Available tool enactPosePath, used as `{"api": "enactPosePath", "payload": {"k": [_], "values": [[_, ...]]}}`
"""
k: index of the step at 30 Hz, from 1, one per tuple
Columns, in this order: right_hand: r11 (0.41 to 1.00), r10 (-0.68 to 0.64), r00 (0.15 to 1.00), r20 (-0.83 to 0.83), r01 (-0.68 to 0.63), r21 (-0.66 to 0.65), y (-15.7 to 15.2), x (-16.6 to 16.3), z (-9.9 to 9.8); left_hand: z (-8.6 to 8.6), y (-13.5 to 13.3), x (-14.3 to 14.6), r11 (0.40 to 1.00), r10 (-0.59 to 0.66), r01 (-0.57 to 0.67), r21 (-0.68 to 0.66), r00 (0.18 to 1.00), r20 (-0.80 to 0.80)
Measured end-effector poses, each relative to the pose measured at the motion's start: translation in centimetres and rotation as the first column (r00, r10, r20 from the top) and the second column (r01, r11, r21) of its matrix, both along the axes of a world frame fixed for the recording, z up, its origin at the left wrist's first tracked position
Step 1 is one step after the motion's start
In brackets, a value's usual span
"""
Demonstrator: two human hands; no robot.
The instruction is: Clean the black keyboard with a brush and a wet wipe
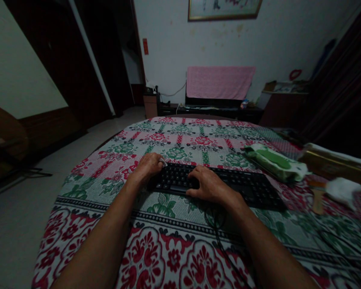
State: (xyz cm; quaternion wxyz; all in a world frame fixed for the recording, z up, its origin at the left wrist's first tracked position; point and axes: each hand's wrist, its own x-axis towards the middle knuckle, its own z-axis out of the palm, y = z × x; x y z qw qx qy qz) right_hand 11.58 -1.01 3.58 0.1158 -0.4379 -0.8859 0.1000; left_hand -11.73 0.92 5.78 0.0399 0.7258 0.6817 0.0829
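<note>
A black computer keyboard (176, 180) lies on a patterned tablecloth (156, 249), its number pad toward the right. At its far left corner my left hand (150, 164) is closed on a small white wipe (163, 161); only a bit of it shows beyond the fingers. My right hand (206, 182) rests over the middle of the keyboard, fingers bent down on the keys and thumb along the near edge, holding it. A dark cable (219, 237) runs toward me under my right forearm.
Right of the keyboard lies a green-and-white wipes packet (275, 162). Beyond it are a golden box (333, 162), a crumpled white wipe (344, 190) and a brush with a wooden handle (317, 200). A pink cloth (219, 82) covers a screen by the wall.
</note>
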Motion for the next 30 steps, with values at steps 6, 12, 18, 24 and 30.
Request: {"api": "enactPosePath", "payload": {"k": [6,12,18,24,30], "values": [[1.0,0.019,0.999,0.026,-0.02,0.017,-0.2,-0.3,-0.1,-0.7,0.3,-0.1,0.998,-0.065,0.065,-0.007,0.998,-0.012],[0.999,0.034,0.999,0.03,-0.034,-0.001,-0.6,-0.6,0.2,-0.9,0.7,-0.8,0.998,0.062,-0.062,0.005,0.994,-0.092],[0.999,0.039,0.998,0.041,-0.039,0.006,-1.0,-0.9,0.8,-1.4,0.4,1.0,0.997,-0.059,0.062,0.052,0.997,-0.058],[0.997,0.074,0.996,0.04,-0.075,0.008,-1.1,-1.0,0.8,-1.7,0.6,-0.4,0.999,0.024,-0.019,0.05,0.994,-0.108],[0.997,0.076,0.997,0.027,-0.076,-0.005,-1.0,-1.0,0.8,-0.7,0.4,-0.5,0.999,0.025,-0.021,0.035,0.993,-0.118]]}}
